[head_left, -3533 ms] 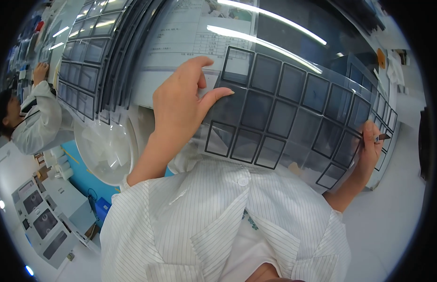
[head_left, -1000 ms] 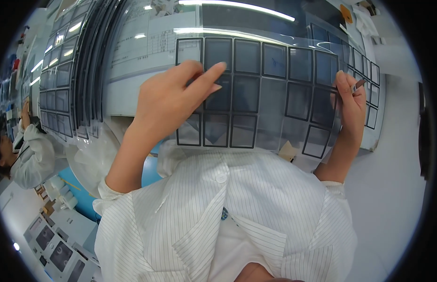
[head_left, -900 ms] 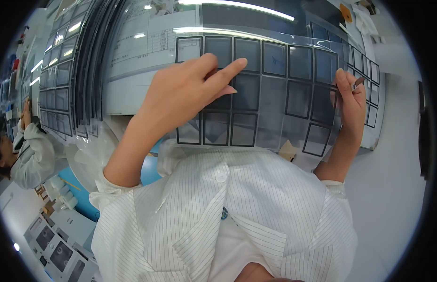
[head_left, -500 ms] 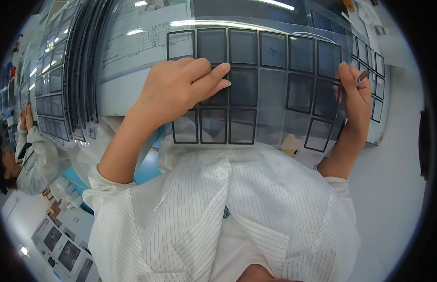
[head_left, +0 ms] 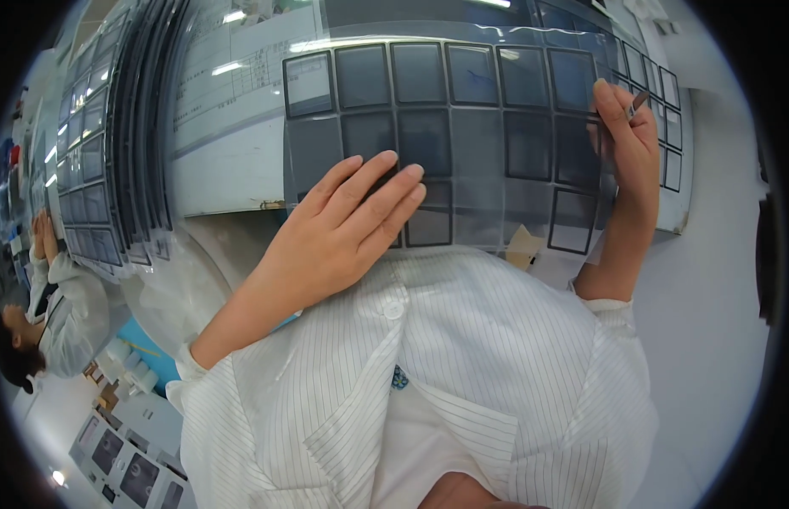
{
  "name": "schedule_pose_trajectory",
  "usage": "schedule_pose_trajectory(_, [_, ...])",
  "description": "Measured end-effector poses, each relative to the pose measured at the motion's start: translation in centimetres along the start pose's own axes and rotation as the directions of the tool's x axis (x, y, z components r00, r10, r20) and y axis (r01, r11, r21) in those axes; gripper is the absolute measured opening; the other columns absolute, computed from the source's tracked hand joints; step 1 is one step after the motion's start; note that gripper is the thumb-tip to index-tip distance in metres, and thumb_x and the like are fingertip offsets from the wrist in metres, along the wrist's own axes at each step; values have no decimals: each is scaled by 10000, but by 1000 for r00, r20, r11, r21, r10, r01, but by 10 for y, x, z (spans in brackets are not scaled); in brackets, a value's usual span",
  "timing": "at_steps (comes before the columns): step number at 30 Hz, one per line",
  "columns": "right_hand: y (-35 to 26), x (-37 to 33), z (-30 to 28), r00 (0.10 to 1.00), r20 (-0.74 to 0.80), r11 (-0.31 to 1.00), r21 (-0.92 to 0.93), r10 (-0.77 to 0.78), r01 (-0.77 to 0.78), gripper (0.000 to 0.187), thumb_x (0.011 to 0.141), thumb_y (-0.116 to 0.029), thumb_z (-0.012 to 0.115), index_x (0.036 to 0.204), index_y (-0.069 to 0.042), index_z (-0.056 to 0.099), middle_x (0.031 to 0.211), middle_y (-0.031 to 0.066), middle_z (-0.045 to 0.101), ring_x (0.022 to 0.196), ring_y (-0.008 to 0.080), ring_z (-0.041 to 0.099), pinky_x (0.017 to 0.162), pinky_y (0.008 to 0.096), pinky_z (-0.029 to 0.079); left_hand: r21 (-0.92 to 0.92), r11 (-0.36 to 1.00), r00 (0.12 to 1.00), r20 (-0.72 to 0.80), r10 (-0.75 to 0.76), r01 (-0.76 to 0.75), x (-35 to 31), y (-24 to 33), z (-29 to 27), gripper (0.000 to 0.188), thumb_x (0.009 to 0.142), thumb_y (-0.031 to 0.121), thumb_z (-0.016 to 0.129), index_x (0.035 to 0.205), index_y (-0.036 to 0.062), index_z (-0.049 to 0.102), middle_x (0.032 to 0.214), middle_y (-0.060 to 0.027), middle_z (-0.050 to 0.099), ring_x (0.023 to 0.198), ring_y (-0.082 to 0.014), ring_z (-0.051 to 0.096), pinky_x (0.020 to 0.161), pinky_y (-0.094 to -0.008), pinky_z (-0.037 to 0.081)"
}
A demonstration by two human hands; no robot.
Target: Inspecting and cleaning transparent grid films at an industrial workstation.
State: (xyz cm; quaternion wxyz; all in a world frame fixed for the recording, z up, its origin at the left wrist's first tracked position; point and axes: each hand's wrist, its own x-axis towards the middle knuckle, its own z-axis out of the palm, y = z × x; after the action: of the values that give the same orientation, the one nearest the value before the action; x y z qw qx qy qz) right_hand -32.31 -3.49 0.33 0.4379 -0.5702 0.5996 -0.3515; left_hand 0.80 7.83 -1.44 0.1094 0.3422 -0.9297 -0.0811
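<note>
A clear plastic sheet (head_left: 477, 153) bears rows of black-edged rectangular frames, with gaps in its lower rows. My left hand (head_left: 339, 225) lies palm down over its lower left part, fingers stretched out and slightly apart. It hides some frames. At the sheet's right edge my right hand (head_left: 629, 140) is closed, with the thumb on top and the fingers partly hidden behind. A small dark pointed tool (head_left: 638, 103) sticks out between those fingers; its exact kind does not show. One frame (head_left: 572, 220) sits alone at the sheet's lower right.
More framed sheets (head_left: 93, 144) stand in a row at the left. A printed paper (head_left: 220, 81) lies under clear film on the white table (head_left: 229, 174). Another framed sheet (head_left: 672, 123) lies beyond my right hand. At the far left sits another person (head_left: 72, 314).
My left hand has come down from the sheet's upper left to its lower left, and its bent fingers have straightened. The right hand keeps its hold on the edge. The sheet appears slightly higher and further left.
</note>
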Motion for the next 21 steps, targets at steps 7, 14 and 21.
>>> schedule_pose_trajectory(7, [-6,4,13,985,142,993,82,-98,87,323,989,-362,604,811,-93,590,676,-57,504,538,31,467,495,201,365,120,981,986,-88,-142,152,-13,-4,-20,416,876,83,582,1288,23,585,1368,-121,567,1276,-320,530,1043,-436,440])
schedule_pose_trajectory(14, [-37,28,11,942,335,986,-161,6,51,332,989,-384,585,979,-53,602,777,7,562,675,64,511,559,234,409,134,969,978,-52,-201,207,-26,-3,-15,520,824,40,617,1339,50,543,1411,-121,525,1308,-334,490,1047,-478,424])
schedule_pose_trajectory(21, [8,122,-11,801,91,668,-502,-591,550,295,998,-277,542,1114,-24,639,954,124,605,908,274,574,816,355,458,69,978,980,-32,-195,197,-18,-1,-26,639,766,265,768,1321,30,554,1387,-141,532,1275,-347,500,1028,-478,429])
